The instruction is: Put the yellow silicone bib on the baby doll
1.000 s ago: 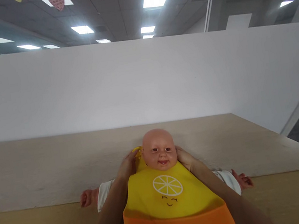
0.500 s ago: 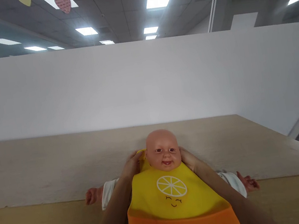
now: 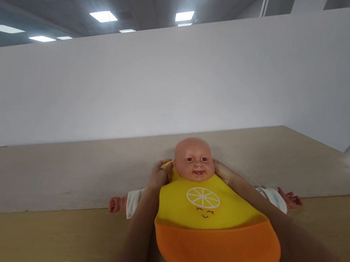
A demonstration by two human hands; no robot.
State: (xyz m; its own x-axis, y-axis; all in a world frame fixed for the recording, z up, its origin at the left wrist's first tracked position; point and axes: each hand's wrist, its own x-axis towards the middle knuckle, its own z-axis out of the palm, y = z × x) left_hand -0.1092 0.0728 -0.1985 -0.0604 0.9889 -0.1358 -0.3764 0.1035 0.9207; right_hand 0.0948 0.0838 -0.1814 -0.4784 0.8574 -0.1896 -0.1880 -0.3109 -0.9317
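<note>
A baby doll (image 3: 193,157) lies on its back with its arms stretched out to both sides in white sleeves. Over its chest rests a yellow bib (image 3: 186,204) with a lemon slice, a smiling face and an orange pocket. My left hand (image 3: 161,175) is closed on the bib's neck strap, to the left of the doll's head. On the other side, my right hand (image 3: 223,172) reaches behind the doll's neck; its fingertips are hidden by the head, so their grip does not show.
The wooden table (image 3: 54,247) has a paler raised or separate strip (image 3: 69,174) behind the doll. A white partition (image 3: 154,81) stands along the back, with glass and ceiling lights above.
The view has tilted down, so the doll and bib sit higher in the picture and more of the bib's pocket shows. Both hands stay beside the doll's neck.
</note>
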